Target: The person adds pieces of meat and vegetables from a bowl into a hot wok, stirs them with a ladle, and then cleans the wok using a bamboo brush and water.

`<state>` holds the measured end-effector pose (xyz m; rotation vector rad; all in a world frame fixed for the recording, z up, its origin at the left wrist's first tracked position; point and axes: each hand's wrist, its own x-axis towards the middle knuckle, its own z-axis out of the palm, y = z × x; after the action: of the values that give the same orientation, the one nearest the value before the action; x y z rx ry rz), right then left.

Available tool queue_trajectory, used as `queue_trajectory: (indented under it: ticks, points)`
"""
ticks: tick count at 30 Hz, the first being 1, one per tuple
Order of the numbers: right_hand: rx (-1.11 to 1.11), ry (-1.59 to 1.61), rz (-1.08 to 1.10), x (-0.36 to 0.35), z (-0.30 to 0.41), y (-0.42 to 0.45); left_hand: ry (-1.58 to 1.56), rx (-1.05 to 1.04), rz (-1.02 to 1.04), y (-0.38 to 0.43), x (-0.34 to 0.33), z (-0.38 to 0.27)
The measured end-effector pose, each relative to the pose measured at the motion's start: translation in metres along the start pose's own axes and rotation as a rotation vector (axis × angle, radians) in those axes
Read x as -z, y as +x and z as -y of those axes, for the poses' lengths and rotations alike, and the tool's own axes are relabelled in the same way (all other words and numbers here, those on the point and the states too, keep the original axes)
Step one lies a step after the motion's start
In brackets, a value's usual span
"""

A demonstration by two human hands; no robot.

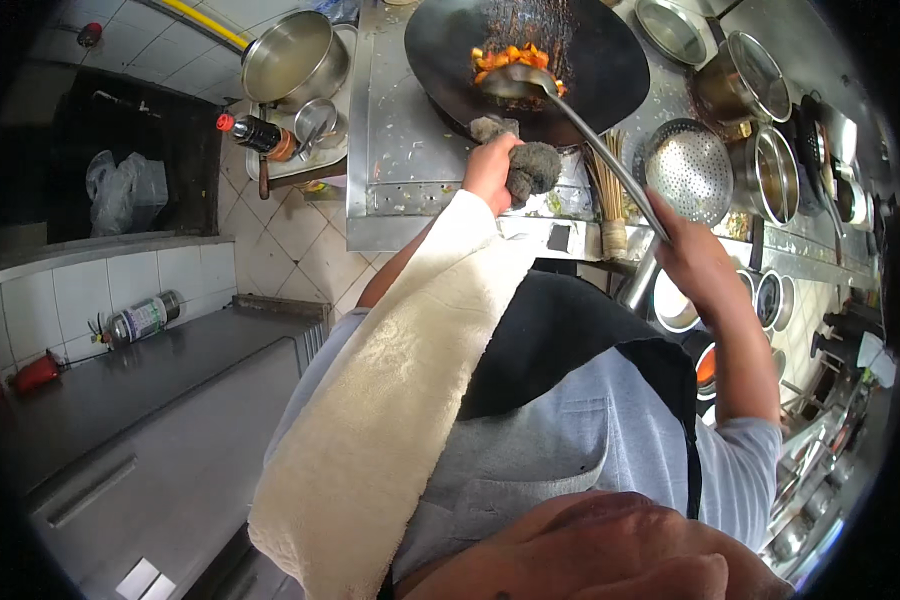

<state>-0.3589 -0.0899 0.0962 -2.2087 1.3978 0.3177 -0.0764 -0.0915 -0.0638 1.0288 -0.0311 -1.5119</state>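
Ahead of me a large dark wok [607, 67] sits on the steel stove top, with chopped orange and red food [511, 57] in its bowl. My left hand [490, 169] grips a dirty grey cloth [534, 169] at the wok's near rim; the cloth hides whatever part of the wok lies under it. A long cream towel [390, 352] drapes along my left forearm. In my right hand [694, 259] is the handle of a steel wok ladle [607, 154]. The ladle's bowl rests over the food inside the wok.
Right of the wok are a bamboo wok brush [613, 202], a perforated steel strainer [688, 171] and several metal pots [772, 176]. On the left, a tray [337, 155] bears a large pot [294, 60] and a dark sauce bottle [259, 135]. A steel counter [172, 382] stands at lower left.
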Motion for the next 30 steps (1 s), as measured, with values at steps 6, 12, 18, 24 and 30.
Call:
queue_trajectory:
  ticks: [6,12,18,24,30]
  points:
    - [-0.006,-0.088,-0.330,-0.080,-0.027,0.030,0.684,-0.449,0.117,-0.012,0.100,0.082]
    - [0.025,0.211,-0.335,-0.141,-0.071,-0.026,0.046,0.072,0.034,0.008,0.040,0.022]
    - [-0.101,0.465,-0.311,-0.134,-0.066,-0.036,-0.019,0.094,0.071,0.021,0.017,0.020]
    - [-0.097,0.486,-0.033,0.010,-0.028,-0.074,-0.019,0.036,-0.022,-0.033,0.003,0.013]
    - [-0.066,-0.057,0.114,0.022,0.003,-0.045,0.018,-0.018,-0.049,-0.034,0.002,0.007]
